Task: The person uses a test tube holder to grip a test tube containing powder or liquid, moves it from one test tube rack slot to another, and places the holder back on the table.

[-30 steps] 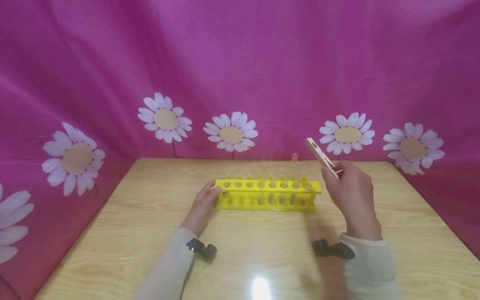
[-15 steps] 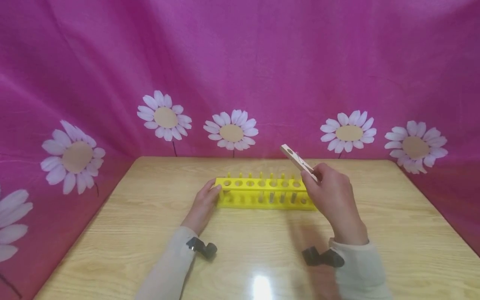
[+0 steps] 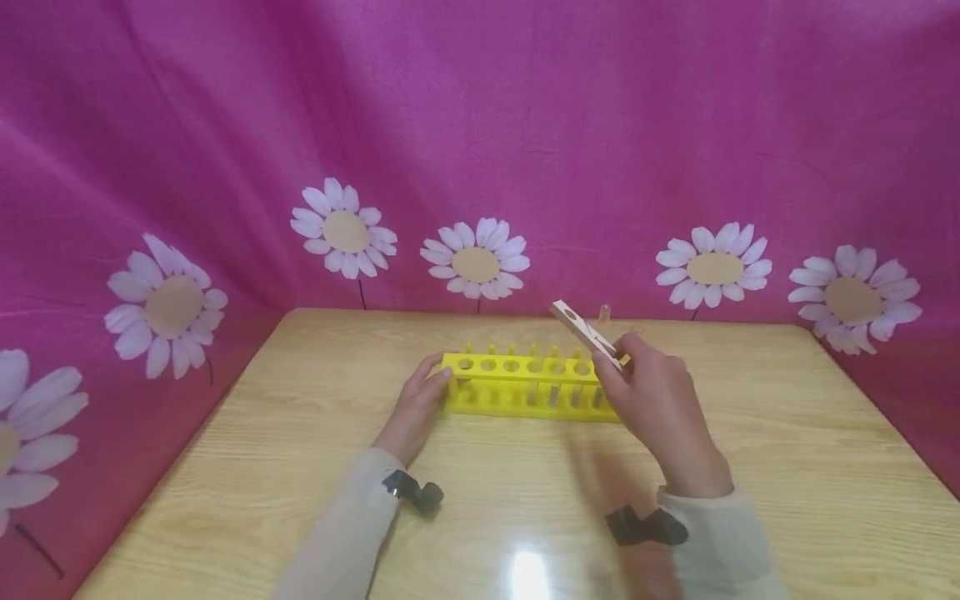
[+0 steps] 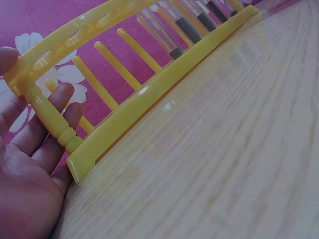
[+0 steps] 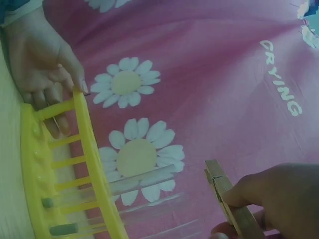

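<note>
A yellow test tube rack [image 3: 510, 376] stands upright on the table. My left hand [image 3: 416, 408] grips its left end, thumb at the top rail and fingers behind the end post, as the left wrist view shows. Several clear test tubes [image 4: 189, 31] with dark matter at the bottom sit in the middle and right part of the rack. My right hand [image 3: 663, 400] pinches a wooden clothespin [image 3: 585, 333] between thumb and fingers, above the rack's right end, which it hides in the head view. In the right wrist view the clothespin stands apart from the tubes' upper ends.
The wooden table [image 3: 315, 508] reaches back to a pink cloth backdrop [image 3: 570, 133] printed with white daisies. One test tube's rim [image 3: 604, 312] rises well above the rack behind the clothespin. Dark wrist cameras [image 3: 647, 526] sit on both sleeves.
My right hand has moved left with the clothespin, from beside the rack to over its right end, and the clothespin has come down slightly. The left hand keeps its grip on the rack.
</note>
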{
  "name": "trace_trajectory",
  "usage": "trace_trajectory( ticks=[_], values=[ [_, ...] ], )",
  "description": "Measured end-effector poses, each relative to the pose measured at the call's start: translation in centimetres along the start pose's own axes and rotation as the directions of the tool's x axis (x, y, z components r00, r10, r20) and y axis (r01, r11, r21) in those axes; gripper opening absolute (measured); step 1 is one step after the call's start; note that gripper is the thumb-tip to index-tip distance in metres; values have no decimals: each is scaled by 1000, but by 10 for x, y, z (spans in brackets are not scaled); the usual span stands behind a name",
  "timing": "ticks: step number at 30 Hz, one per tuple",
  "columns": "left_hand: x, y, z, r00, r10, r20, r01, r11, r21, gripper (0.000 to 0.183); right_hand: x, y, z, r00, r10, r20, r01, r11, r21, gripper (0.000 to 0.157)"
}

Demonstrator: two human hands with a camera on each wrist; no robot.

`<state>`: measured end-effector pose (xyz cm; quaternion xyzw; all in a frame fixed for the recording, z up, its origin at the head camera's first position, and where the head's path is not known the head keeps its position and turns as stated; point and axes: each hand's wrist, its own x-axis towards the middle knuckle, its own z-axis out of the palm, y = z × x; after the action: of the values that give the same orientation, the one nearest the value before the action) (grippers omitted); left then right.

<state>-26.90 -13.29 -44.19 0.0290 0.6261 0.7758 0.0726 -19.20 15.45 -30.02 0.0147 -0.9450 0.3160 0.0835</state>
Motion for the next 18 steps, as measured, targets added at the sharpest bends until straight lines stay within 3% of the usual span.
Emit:
trace_trajectory(
  ticks=[10, 18],
  values=[
    [0, -1, 0, 1000, 3, 0, -3, 1000, 13, 51, 1, 0, 9, 999, -34, 14, 34, 999, -14, 21],
    [0, 0, 0, 1000, 7, 1, -7, 1000, 23, 56, -1, -1, 15, 990, -123, -68, 118, 991, -66, 19]
  ],
)
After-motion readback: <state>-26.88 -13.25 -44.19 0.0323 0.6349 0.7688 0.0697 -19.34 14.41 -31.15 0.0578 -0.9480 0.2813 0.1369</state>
